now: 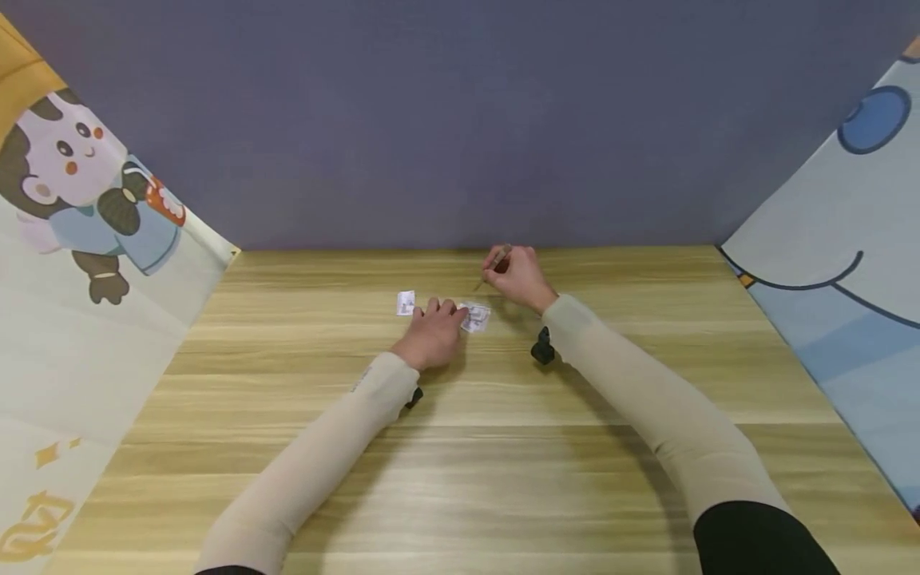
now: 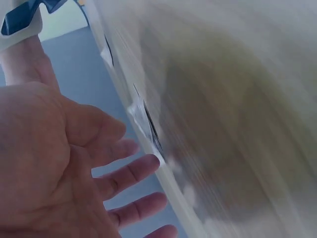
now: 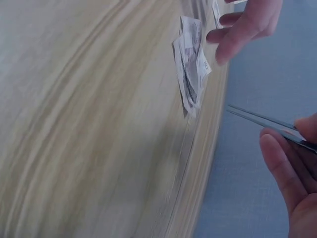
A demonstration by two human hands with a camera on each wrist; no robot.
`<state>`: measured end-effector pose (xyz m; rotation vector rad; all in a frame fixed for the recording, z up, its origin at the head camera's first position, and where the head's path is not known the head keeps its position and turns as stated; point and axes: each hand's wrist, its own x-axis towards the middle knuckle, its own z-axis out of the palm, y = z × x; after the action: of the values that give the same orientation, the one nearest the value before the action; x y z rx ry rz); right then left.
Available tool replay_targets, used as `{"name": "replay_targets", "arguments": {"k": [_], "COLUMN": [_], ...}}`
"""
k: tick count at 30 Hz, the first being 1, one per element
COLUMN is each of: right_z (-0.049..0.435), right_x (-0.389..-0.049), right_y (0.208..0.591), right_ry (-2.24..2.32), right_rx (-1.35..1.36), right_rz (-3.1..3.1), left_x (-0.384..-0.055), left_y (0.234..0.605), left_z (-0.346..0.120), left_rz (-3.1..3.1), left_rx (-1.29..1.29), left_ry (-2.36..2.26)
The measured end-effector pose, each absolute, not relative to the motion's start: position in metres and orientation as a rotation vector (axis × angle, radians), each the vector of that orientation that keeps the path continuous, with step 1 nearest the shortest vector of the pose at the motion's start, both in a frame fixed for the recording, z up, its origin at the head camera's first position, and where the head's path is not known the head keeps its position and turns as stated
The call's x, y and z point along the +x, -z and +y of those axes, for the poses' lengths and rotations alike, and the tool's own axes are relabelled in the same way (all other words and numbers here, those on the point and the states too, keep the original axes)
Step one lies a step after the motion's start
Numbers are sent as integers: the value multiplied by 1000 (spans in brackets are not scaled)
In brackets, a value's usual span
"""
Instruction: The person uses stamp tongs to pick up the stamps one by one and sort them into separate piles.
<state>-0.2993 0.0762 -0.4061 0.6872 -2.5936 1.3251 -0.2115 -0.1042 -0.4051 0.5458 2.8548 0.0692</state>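
Note:
Between the thumb and fingers of my right hand [image 1: 523, 281] a pair of tweezers [image 3: 272, 124] is pinched. In the right wrist view their two thin tips stand slightly apart with nothing between them. Close by on the table lies a small stack of printed paper slips [image 1: 476, 317], some overlapping and bent up at the edges. My left hand [image 1: 434, 335] hovers or rests at the left of this stack, fingers spread and loosely bent, holding nothing; whether it touches the paper I cannot tell. Beyond its fingertips to the left lies another small paper piece [image 1: 406, 303].
The wood-grain table [image 1: 460, 463] runs back to a dark grey-blue wall [image 1: 460, 120]. Cartoon-printed panels [image 1: 93, 335] flank it on both sides. A small black device [image 1: 543, 347] shows under the right wrist.

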Motion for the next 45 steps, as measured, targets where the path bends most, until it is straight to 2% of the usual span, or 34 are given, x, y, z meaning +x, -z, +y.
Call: {"name": "replay_targets", "arguments": {"k": [23, 45], "right_z": [81, 85], "right_x": [-297, -293], "right_y": [411, 411], "right_ry": [-1304, -1295], "right_rx": [760, 731], "right_rz": [-2654, -2650], "left_x": [-208, -206], "left_y": [408, 408], "left_z": [-95, -91], "left_rz": [2854, 2825], "left_rx": [636, 613], "left_ry": [-37, -3]}}
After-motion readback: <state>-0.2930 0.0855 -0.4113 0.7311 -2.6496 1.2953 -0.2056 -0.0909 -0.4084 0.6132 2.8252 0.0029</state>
